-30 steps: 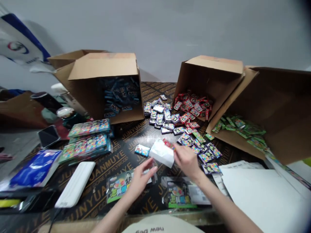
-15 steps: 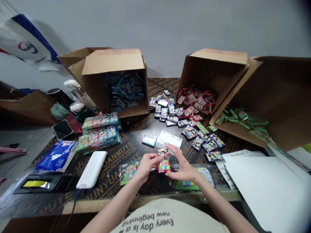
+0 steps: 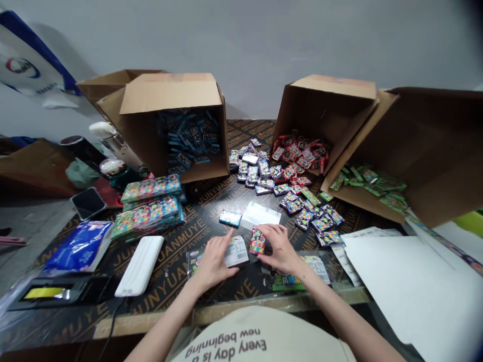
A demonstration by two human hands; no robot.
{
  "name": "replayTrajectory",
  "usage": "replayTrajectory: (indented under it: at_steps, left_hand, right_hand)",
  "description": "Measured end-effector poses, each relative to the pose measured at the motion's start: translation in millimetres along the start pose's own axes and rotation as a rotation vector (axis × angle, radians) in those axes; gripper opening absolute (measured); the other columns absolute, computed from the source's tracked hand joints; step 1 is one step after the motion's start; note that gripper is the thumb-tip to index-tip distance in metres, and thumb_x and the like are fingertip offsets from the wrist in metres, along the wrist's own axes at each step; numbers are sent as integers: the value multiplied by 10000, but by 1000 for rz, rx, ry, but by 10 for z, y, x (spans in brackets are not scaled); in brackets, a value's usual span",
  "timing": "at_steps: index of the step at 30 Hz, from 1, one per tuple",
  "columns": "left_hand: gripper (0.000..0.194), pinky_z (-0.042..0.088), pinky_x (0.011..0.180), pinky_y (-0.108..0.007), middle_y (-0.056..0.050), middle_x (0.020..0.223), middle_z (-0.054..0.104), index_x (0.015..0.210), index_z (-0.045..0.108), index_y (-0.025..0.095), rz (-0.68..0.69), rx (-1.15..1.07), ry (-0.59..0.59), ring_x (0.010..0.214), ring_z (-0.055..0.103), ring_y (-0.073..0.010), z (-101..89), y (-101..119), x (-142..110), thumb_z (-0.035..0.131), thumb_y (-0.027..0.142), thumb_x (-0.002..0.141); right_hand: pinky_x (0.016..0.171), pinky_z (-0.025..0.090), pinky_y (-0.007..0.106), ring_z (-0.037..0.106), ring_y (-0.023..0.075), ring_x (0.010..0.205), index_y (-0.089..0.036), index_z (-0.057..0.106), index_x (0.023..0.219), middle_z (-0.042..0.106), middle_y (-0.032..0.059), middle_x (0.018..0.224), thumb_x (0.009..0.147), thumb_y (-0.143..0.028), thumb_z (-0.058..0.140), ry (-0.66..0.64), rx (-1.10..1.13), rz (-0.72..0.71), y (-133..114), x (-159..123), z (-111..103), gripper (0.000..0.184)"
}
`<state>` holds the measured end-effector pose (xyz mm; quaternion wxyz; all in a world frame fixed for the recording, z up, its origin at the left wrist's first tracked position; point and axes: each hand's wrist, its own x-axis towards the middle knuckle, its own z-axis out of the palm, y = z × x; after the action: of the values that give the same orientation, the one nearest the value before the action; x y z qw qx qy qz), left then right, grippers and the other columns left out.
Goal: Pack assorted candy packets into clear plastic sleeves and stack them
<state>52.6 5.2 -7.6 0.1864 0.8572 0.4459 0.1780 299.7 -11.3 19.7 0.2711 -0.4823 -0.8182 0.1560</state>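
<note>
My right hand (image 3: 279,250) pinches a small red printed box (image 3: 257,241) between thumb and fingers, tilted above the dark table. My left hand (image 3: 216,260) is open, fingers stretched forward over a flat printed plastic pouch (image 3: 237,251). Just beyond its index fingertip lies a small blue box (image 3: 230,218); whether they touch I cannot tell. A white slip (image 3: 261,214) lies behind the red box. Under my right wrist is another printed pouch (image 3: 287,281), partly hidden.
Purple boxes (image 3: 264,183) lie scattered between cartons of blue boxes (image 3: 194,136), red boxes (image 3: 302,151) and green boxes (image 3: 372,181). At left are stacked wrapped packs (image 3: 151,211), a white power bank (image 3: 139,265) and a blue packet (image 3: 79,246). White paper (image 3: 411,286) covers the right side.
My left hand has let go of the red box and moved left over the pouch, fingers spread. My right hand has closed on the red box, which is now turned at an angle.
</note>
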Motion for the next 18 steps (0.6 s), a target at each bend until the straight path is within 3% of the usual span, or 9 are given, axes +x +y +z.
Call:
replayTrajectory:
  at_steps: [4, 8, 10, 13, 16, 18]
  left_hand:
    - [911, 298, 1008, -530, -145, 1264, 459, 1391, 82, 169, 176, -32, 158, 1169, 428, -286, -111, 62, -77, 631, 291, 674]
    - [834, 306, 1007, -553, -150, 1227, 495, 1376, 143, 166, 360, 13, 306, 1164, 437, -278, -226, 113, -123, 629, 213, 700]
    - [829, 317, 1002, -551, -153, 1209, 505, 1368, 181, 160, 360, 41, 388, 1144, 453, -276, -267, 140, -116, 650, 192, 686]
    - [871, 346, 986, -535, -149, 1186, 519, 1374, 179, 155, 323, 29, 457, 1108, 479, -273, -292, 203, -70, 681, 205, 663]
    - [891, 398, 952, -482, -135, 1154, 545, 1381, 188, 152, 282, 28, 445, 1098, 481, -277, -253, 220, -10, 693, 255, 654]
    - [877, 424, 923, -443, -130, 1131, 566, 1376, 226, 142, 233, 70, 420, 1079, 488, -281, -175, 127, 42, 688, 315, 651]
  right_hand:
    - [938, 288, 431, 388, 251, 1167, -211, 326, 1297, 454, 103, 1277, 684, -201, 612, -105, 43, -167, -249, -6, -119, 677]
    - [975, 255, 437, 325, 245, 1239, -265, 366, 1262, 325, 109, 1385, 714, -132, 613, -92, -55, -376, -305, -19, -198, 616]
    - [988, 226, 465, 328, 260, 1243, -305, 364, 1246, 304, 107, 1400, 726, -218, 659, 43, -85, -398, -277, -50, -184, 604]
    - [1022, 140, 484, 375, 254, 1214, -297, 308, 1273, 494, 86, 1261, 747, -415, 639, 222, -77, -345, -301, -127, -131, 633]
    - [1047, 71, 454, 403, 225, 1198, -216, 281, 1302, 607, 69, 1107, 807, -524, 507, 140, -65, -353, -331, -161, -107, 625]
    - [1047, 77, 442, 404, 218, 1197, -193, 278, 1308, 602, 82, 1110, 833, -542, 446, 181, -97, -281, -173, -122, -183, 613]
